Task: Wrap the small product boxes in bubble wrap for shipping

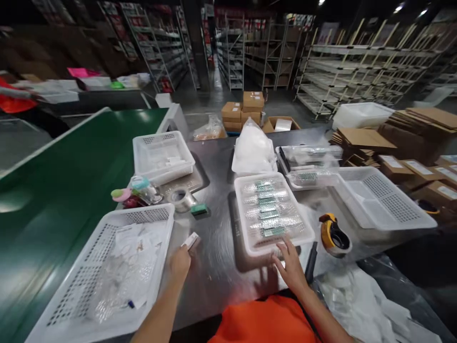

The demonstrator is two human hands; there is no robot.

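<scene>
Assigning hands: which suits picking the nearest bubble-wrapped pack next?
Right hand, I'd say: it's open at the tray's near rim. The left hand holds a small white item, farther off.

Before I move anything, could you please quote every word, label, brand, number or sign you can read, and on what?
No text can be read for certain.
White item in the left hand: too small.
Green strips in the middle tray: too blurred.
White labels on the cardboard boxes: too small.
Pale sign behind the racks: too blurred.
</scene>
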